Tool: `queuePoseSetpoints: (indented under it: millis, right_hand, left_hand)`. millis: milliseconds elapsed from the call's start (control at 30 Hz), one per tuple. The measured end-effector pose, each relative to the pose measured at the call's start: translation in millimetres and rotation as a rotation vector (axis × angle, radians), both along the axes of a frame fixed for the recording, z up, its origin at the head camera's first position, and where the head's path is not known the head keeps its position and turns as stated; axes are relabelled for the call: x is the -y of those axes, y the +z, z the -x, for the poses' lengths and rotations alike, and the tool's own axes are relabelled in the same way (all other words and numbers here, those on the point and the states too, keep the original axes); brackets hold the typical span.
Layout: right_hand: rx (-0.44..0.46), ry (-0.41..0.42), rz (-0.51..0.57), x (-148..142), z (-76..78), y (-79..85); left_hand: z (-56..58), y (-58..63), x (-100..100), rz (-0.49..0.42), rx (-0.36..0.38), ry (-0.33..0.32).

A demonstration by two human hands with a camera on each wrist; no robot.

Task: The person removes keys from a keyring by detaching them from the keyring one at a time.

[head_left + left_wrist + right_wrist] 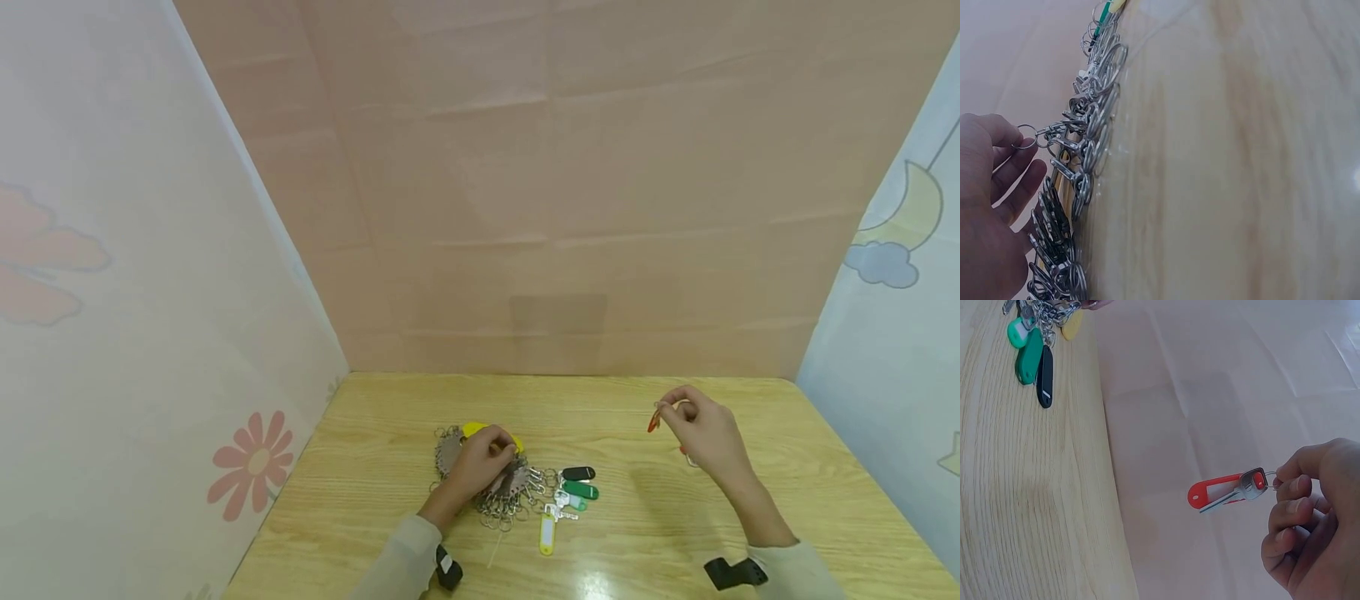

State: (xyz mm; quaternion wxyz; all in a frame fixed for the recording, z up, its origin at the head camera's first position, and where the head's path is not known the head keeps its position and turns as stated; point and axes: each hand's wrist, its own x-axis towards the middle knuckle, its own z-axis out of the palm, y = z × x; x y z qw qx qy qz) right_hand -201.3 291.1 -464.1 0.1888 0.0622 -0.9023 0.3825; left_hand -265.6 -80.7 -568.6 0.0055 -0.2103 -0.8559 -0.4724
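Between thumb and finger my right hand [705, 433] pinches a small metal ring, held up over the right side of the table. From that ring hang a red key tag [1200, 494] with a white label and a silver key [1235, 495]. My left hand [480, 462] is over a pile of metal clasps [504, 508] fixed around grey discs [450, 450]. In the left wrist view its fingertips pinch a split ring [1025, 127] joined to one clasp. A yellow piece [474, 428] shows behind the left hand, which partly covers it.
Right of the clasps lie a black tag [578, 473], a green tag [581, 490], a light green tag [577, 502] and a yellow tag [547, 533], with silver keys [567, 516] among them. Another red item [684, 450] sits partly behind the right hand. A tan backdrop [555, 208] rises behind the table.
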Motion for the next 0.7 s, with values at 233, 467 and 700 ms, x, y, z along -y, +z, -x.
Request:
queuePoseSetpoints:
  millis: [233, 467, 700]
  right_hand:
    - [-0.007, -0.051, -0.028, -11.8, -2.5, -2.9]
    - [0.050, -0.110, -0.046, -28.2, -6.8, -13.5]
    - [0.076, -0.150, -0.073, -48.0, -9.4, -29.0]
  left_hand:
    - [0.1, -1.8, 4.0, 0.026, -0.019, 0.002]
    - [0.4, -3.0, 7.4, 0.041, -0.009, -0.001]
    - [0.6, -1.5, 9.5, 0.046, -0.020, -0.031]
